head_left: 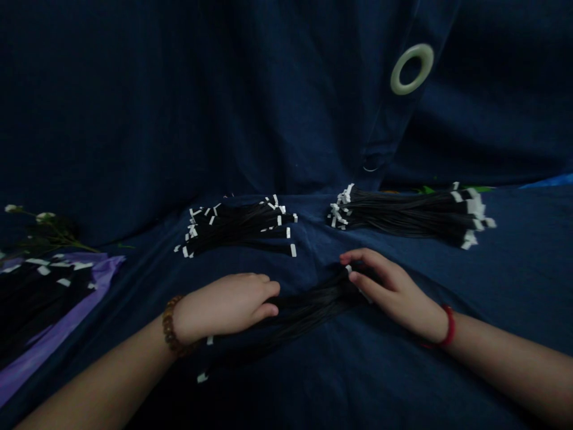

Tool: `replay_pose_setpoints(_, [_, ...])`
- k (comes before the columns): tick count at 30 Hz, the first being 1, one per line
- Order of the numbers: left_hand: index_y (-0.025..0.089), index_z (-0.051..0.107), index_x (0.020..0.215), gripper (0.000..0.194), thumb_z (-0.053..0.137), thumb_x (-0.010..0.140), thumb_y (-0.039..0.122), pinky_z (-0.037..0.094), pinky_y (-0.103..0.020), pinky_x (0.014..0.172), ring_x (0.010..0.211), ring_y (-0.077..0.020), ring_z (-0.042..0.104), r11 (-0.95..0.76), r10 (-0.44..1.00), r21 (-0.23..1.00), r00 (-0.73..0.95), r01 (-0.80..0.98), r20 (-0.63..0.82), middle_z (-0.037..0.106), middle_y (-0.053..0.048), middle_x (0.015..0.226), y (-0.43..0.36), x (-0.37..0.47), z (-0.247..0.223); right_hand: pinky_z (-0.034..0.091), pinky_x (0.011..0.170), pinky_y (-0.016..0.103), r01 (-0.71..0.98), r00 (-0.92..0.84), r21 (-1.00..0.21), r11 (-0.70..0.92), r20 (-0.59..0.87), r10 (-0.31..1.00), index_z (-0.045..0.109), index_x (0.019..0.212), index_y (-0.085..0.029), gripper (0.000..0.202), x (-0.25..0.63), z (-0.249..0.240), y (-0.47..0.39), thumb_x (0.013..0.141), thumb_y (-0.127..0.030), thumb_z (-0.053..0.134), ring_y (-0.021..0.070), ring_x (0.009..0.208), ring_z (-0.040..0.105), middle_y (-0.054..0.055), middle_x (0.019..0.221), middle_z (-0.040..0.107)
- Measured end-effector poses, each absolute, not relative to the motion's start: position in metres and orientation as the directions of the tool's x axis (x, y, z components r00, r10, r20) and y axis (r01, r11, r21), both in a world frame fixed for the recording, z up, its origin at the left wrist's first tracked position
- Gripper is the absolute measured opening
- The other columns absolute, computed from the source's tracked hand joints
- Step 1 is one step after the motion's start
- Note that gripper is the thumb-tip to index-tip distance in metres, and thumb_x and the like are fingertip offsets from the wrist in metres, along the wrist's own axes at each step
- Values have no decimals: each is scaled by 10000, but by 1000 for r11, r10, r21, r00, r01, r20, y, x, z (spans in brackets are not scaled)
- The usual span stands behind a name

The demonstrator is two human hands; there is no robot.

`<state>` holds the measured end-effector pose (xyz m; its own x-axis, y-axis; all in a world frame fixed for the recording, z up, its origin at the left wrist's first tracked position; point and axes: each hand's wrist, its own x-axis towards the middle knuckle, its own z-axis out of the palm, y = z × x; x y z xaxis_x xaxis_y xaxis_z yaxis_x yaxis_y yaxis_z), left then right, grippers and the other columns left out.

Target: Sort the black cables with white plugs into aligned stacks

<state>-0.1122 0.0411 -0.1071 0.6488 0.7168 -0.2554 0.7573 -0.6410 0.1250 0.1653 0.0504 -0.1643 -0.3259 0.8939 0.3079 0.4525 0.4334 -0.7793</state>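
Both hands at a loose bundle of black cords, two more bundles behind

Loose bundle [308, 307] lies on dark blue cloth [313, 397], nearest the person, slanting up from lower left to right. White tips show at both ends; two of those at lower left stick out separately. Left hand [228, 303] is palm down over the bundle's left part, fingers bent, thumb a little apart from them, beaded bracelet [170, 325] on the wrist. Right hand [396, 292] is at the bundle's right end, thumb and forefinger parted with a white tip between them, red band [449, 325] on the wrist. Light dim, some blur: cannot tell whether either hand actually grips the cords

Beyond the hands, two bundles lie crosswise, well apart from each other: left bundle [237, 230], its tips uneven, and right bundle [403, 212], its tips more closely gathered. At far left, a dark pile [40, 298] with white tips rests on a purple sheet [80, 304], white flowers [45, 218] just behind it. Dark blue curtain [224, 107] forms the back; a pale ring [397, 77] shows against it, upper right
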Motion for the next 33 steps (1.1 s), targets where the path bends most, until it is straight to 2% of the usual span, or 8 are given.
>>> replay_pose_setpoints(3, [235, 597, 914, 260, 446, 900, 446, 435, -265, 680, 769, -157, 588, -621, 702, 200, 651, 758, -290, 620, 0, 869, 46, -112, -106, 397, 945, 411, 481, -596, -532, 697, 385, 705, 548, 1128, -188, 279, 162, -164, 45, 853, -214, 508, 218, 1090, 502, 92, 1148, 554])
replay_pose_setpoints(6, [217, 553, 1107, 338, 392, 921, 449, 434, -283, 815, 942, -174, 563, -576, 801, 129, 589, 807, -109, 611, -33, 1057, 65, -122, -114, 384, 929, 432, 508, -696, -388, 769, 342, 632, 541, 1110, -200, 261, 160, -166, 43, 872, -139, 454, 211, 1063, 497, 78, 1111, 563])
replay_pose_setpoints(9, [163, 404, 1331, 428, 377, 932, 315, 339, -355, 982, 1213, -233, 397, -453, 880, -80, 460, 888, 118, 465, -99, 1331, 90, -144, -132, 387, 910, 423, 513, -698, -385, 767, 333, 634, 524, 1111, -209, 250, 159, -168, 43, 893, -138, 425, 204, 1044, 494, 69, 1115, 556])
replay_pose_setpoints(15, [277, 548, 1222, 368, 416, 901, 400, 328, -451, 893, 1058, -281, 456, -325, 930, -147, 344, 934, 131, 547, -69, 1202, 120, -186, -153, 389, 895, 413, 513, -699, -401, 759, 318, 641, 522, 1097, -217, 229, 159, -167, 45, 904, -155, 417, 204, 1030, 495, 63, 1112, 553])
replay_pose_setpoints(21, [238, 591, 1136, 353, 379, 907, 404, 301, -492, 851, 1025, -311, 446, -199, 947, -174, 235, 965, 220, 571, -94, 1139, 126, -197, -155, 386, 889, 411, 512, -704, -399, 761, 314, 637, 517, 1111, -218, 237, 158, -166, 44, 911, -157, 405, 202, 1029, 493, 65, 1114, 552])
replay_pose_setpoints(25, [188, 607, 983, 295, 371, 914, 350, 323, -461, 837, 980, -287, 474, -229, 934, -196, 272, 954, 230, 603, -99, 1022, 125, -200, -155, 387, 887, 410, 515, -704, -398, 760, 309, 639, 522, 1106, -210, 236, 158, -165, 44, 905, -155, 412, 202, 1020, 498, 70, 1107, 555])
replay_pose_setpoints(30, [131, 561, 930, 368, 240, 955, 309, 387, -372, 779, 802, -222, 538, -351, 895, -241, 400, 905, 197, 606, -98, 809, 118, -192, -151, 385, 892, 423, 517, -704, -405, 754, 299, 644, 516, 1106, -214, 236, 158, -164, 44, 909, -152, 401, 203, 1017, 491, 68, 1109, 550])
replay_pose_setpoints(33, [117, 545, 938, 346, 295, 949, 357, 393, -386, 819, 796, -221, 560, -416, 865, -279, 471, 866, 174, 605, -100, 824, 110, -177, -143, 396, 897, 424, 515, -709, -400, 758, 299, 639, 521, 1097, -214, 235, 158, -165, 44, 901, -147, 410, 205, 1016, 497, 71, 1100, 553])
